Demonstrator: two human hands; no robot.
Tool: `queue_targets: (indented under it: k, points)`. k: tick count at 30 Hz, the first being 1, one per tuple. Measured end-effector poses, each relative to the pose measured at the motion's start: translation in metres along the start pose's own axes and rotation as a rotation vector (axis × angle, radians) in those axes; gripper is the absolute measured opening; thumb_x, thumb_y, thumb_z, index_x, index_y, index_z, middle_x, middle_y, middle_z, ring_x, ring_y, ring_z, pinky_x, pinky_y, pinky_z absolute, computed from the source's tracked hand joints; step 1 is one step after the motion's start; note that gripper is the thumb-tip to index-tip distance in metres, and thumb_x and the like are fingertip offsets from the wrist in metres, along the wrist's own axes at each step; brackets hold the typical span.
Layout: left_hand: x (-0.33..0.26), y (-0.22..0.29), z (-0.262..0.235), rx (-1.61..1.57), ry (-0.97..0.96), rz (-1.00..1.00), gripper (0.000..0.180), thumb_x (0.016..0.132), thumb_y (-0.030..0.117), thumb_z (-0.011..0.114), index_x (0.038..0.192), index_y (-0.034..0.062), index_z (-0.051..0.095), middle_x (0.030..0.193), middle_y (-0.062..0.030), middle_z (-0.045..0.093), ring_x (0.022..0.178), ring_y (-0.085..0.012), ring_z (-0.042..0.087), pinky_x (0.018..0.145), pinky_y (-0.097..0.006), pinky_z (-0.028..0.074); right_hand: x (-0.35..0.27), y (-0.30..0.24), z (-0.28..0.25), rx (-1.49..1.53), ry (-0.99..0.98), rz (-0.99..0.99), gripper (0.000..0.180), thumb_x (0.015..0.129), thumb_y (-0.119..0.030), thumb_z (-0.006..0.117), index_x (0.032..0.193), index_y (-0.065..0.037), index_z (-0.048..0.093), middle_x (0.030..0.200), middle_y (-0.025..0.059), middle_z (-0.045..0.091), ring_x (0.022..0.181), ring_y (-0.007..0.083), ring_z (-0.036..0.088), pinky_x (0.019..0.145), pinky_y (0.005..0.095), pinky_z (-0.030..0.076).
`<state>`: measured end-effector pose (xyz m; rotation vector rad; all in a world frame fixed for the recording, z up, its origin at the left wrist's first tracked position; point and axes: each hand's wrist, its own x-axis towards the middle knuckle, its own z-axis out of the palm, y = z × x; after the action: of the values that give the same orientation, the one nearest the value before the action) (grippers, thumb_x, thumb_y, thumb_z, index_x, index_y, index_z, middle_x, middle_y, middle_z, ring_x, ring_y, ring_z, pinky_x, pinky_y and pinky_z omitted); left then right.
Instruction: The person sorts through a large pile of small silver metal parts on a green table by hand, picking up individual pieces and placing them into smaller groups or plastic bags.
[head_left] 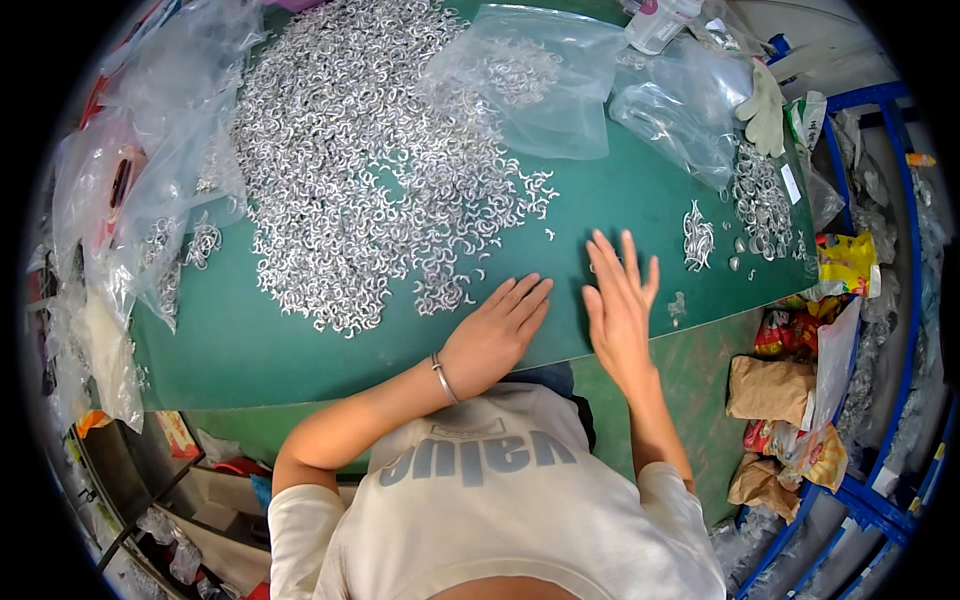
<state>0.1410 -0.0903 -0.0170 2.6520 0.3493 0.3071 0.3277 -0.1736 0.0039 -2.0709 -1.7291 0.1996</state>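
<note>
On the green tabletop (620, 190), the left hand (495, 335) lies flat with its fingers released, grasping nothing, just below the big heap of small silver hooks (370, 160). Beside it the right hand (620, 305) rests palm down (fingers spread, likewise empty), with a smaller cluster of hooks (697, 238) near its fingertips and clear plastic bags (540, 80) beyond.

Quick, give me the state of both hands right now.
Left hand: open, flat on the green mat, holding nothing.
Right hand: open, fingers spread on the mat, holding nothing.
</note>
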Motion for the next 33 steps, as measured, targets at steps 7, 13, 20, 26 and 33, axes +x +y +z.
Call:
queue_targets:
  k: [7, 13, 20, 26, 33]
  points:
    - [-0.02, -0.001, -0.005, -0.136, 0.095, -0.062, 0.044, 0.077, -0.003, 0.052, 0.12, -0.0065, 0.055, 0.141, -0.0208, 0.042, 0.133, -0.0354, 0.04, 0.108, -0.045, 0.038, 0.004, -0.019, 0.004, -0.056, -0.255, -0.158, 0.052, 0.088, -0.021, 0.062, 0.135, -0.003, 0.048, 0.144, 0.008, 0.043, 0.14, 0.0324, 0.029, 0.109, 0.0656, 0.016]
    - [-0.007, 0.005, -0.014, -0.112, 0.144, -0.109, 0.048, 0.075, -0.002, 0.055, 0.123, -0.0063, 0.054, 0.14, -0.0207, 0.043, 0.132, -0.0358, 0.041, 0.107, -0.044, 0.038, 0.033, -0.013, 0.003, 0.182, -0.158, -0.174, 0.047, 0.091, -0.015, 0.057, 0.136, -0.004, 0.048, 0.146, 0.012, 0.042, 0.139, 0.0333, 0.033, 0.113, 0.0562, 0.017]
    - [-0.024, 0.006, 0.002, -0.167, 0.071, -0.046, 0.045, 0.075, -0.001, 0.054, 0.12, -0.0076, 0.055, 0.14, -0.021, 0.044, 0.132, -0.0356, 0.042, 0.107, -0.042, 0.04, 0.052, -0.006, 0.02, 0.029, -0.256, -0.215, 0.046, 0.094, -0.017, 0.055, 0.137, -0.005, 0.046, 0.149, 0.0111, 0.037, 0.139, 0.0314, 0.032, 0.113, 0.0525, 0.021]
    - [-0.029, 0.002, -0.013, -0.196, 0.104, -0.03, 0.044, 0.077, -0.002, 0.053, 0.121, -0.0067, 0.055, 0.14, -0.0208, 0.045, 0.133, -0.0351, 0.042, 0.106, -0.042, 0.041, 0.028, 0.006, -0.003, 0.146, -0.192, -0.136, 0.046, 0.089, -0.018, 0.06, 0.133, -0.005, 0.052, 0.146, 0.0084, 0.043, 0.139, 0.0297, 0.033, 0.113, 0.0536, 0.02]
    - [-0.038, 0.005, -0.007, -0.243, 0.065, -0.023, 0.045, 0.076, -0.003, 0.052, 0.121, -0.0063, 0.055, 0.14, -0.02, 0.046, 0.132, -0.0357, 0.042, 0.108, -0.047, 0.038, 0.022, 0.004, -0.011, 0.116, -0.258, -0.214, 0.052, 0.083, -0.019, 0.068, 0.131, -0.005, 0.053, 0.146, 0.007, 0.043, 0.139, 0.0287, 0.033, 0.113, 0.0562, 0.019]
